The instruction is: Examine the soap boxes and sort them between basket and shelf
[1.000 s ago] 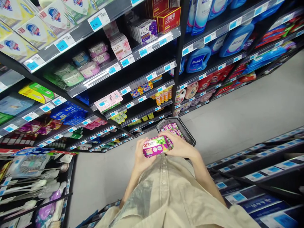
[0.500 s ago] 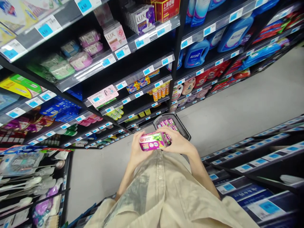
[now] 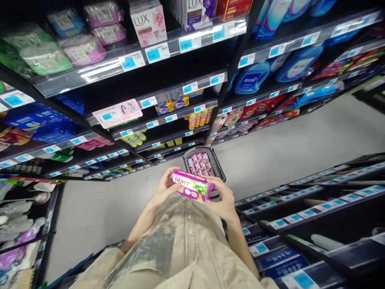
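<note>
Between my two hands, in front of my shirt, is a magenta soap pack with white lettering and green round fruit printed on its front. My left hand is closed on the left end, its thumb lying across the front face. The right end is pinched by my right hand, thumb low and fingers along the upper edge. Just beyond the pack, a dark shopping basket stands on the floor. Several smaller-looking magenta packs lie in it, partly hidden by the held pack.
Ahead, shelves hold LUX soap boxes, wrapped soap dishes, blue detergent bottles and yellow bottles. Another shelf runs close on my right. Hanging utensils are at the left. Grey floor lies between.
My view has shifted, so the shelves look closer. The pack has turned slightly, its right end lower, and my right hand's grip has opened out at that end. More of the basket's contents shows.
</note>
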Demonstrator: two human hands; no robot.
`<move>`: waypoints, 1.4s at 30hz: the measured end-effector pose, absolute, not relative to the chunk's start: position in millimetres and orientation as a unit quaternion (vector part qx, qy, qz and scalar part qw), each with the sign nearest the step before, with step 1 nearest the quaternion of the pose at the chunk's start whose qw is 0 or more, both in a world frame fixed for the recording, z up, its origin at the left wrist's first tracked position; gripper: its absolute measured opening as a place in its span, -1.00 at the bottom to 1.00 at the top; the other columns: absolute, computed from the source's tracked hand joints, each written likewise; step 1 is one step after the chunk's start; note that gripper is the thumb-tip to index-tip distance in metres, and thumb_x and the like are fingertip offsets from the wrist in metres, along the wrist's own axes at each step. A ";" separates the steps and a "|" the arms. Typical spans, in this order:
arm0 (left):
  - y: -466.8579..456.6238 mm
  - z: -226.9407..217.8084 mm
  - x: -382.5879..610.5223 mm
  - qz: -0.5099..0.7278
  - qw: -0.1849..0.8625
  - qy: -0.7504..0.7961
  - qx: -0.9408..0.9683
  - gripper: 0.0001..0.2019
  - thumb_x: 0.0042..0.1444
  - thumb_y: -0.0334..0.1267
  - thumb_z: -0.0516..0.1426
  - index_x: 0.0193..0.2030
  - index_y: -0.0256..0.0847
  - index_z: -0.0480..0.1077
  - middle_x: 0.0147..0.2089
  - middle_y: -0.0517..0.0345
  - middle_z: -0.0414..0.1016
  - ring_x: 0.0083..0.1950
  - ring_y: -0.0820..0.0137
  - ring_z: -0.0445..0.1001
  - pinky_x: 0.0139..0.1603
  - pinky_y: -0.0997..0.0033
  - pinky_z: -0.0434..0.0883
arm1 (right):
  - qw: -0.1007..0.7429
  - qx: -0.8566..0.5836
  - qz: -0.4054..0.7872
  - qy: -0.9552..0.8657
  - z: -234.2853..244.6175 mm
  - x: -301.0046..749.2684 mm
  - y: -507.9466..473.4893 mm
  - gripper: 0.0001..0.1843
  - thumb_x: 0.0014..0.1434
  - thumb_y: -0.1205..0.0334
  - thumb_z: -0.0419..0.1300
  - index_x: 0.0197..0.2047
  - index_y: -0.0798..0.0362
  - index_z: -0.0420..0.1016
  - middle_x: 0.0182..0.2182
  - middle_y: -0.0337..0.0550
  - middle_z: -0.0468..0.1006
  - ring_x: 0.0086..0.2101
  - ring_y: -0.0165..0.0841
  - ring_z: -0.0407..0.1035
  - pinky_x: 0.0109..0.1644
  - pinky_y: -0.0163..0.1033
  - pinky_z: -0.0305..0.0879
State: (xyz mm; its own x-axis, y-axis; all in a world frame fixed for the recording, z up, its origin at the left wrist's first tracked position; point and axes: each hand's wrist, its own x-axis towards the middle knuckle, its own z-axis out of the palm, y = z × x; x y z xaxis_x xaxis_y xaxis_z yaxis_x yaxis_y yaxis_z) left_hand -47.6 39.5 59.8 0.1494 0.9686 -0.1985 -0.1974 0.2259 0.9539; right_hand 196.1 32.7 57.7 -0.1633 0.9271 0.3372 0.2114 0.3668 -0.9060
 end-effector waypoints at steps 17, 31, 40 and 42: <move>133.4 75.0 -75.0 0.230 0.706 0.398 0.540 -0.44 0.07 -0.02 0.50 0.13 -0.14 0.49 0.05 -0.03 0.61 0.00 0.25 0.61 -0.03 0.33 0.57 | 0.566 -0.454 0.397 -0.562 25.5 178.3 44.2 -0.54 0.17 0.23 0.46 0.02 -0.14 0.32 0.14 0.06 0.66 0.08 -0.11 0.65 -0.09 -0.14 0.68; 261.9 116.9 -79.1 0.170 0.624 0.458 0.610 -0.44 -0.11 -0.06 0.56 -0.01 -0.24 0.58 -0.07 -0.01 0.65 -0.10 0.25 0.62 -0.12 0.36 0.56 | 0.545 -0.534 0.318 -0.562 3.1 207.5 65.6 -0.81 0.42 0.16 0.23 -0.04 -0.17 0.69 -0.14 -0.19 0.79 -0.22 -0.14 0.72 -0.06 -0.06 0.70; 359.6 162.9 -100.4 0.401 0.515 0.540 0.532 -0.34 -0.18 -0.11 0.58 0.02 -0.17 0.43 -0.03 0.06 0.60 -0.15 0.30 0.58 -0.23 0.35 0.58 | 0.568 -0.558 0.312 -0.519 -17.0 230.6 60.4 -0.81 0.45 0.12 0.19 -0.09 -0.14 0.66 -0.20 -0.18 0.78 -0.25 -0.14 0.71 -0.12 -0.08 0.68; 381.6 172.0 -105.1 0.441 0.497 0.541 0.516 -0.39 -0.10 -0.15 0.55 0.04 -0.17 0.42 -0.03 0.06 0.62 -0.14 0.31 0.57 -0.19 0.34 0.59 | 0.571 -0.558 0.315 -0.513 -20.9 229.8 61.5 -0.81 0.44 0.12 0.20 -0.09 -0.13 0.66 -0.20 -0.17 0.78 -0.24 -0.14 0.71 -0.12 -0.08 0.68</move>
